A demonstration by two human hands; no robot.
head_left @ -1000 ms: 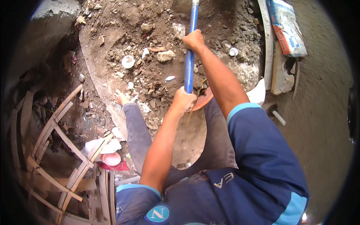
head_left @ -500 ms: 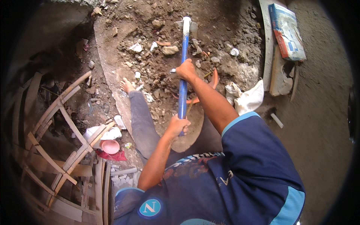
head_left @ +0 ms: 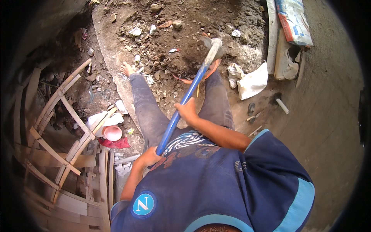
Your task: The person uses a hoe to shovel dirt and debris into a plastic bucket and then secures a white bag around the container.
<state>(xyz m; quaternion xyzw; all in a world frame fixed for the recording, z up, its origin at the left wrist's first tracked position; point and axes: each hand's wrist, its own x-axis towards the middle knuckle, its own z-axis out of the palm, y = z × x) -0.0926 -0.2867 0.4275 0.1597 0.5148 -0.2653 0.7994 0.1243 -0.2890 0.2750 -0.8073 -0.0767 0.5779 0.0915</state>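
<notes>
Both my hands are closed around the long blue handle of a hoe (head_left: 196, 80). Its lower end is in my left hand (head_left: 148, 157), close to my shirt. Farther up the shaft, my right hand (head_left: 186, 110) grips it in front of my lap. The hoe's dirt-caked head lies at the far end, over an orange basin (head_left: 213, 68) between my legs. Loose soil (head_left: 189, 58) is piled at the basin and partly blurred. Soil and the hoe hide much of the basin, so only parts of its rim show.
Rubble and earth (head_left: 154, 23) spread ahead. On the right lie a white sack (head_left: 253, 82), a printed paper bag (head_left: 295, 25) on boards and a short white pipe (head_left: 283, 106). A curved wooden lattice (head_left: 73, 154) and a pink bowl (head_left: 113, 133) are on the left.
Both hands have drawn the hoe back toward my body, its lower end swinging left. The head has come from the far rubble to the basin, with soil moving along.
</notes>
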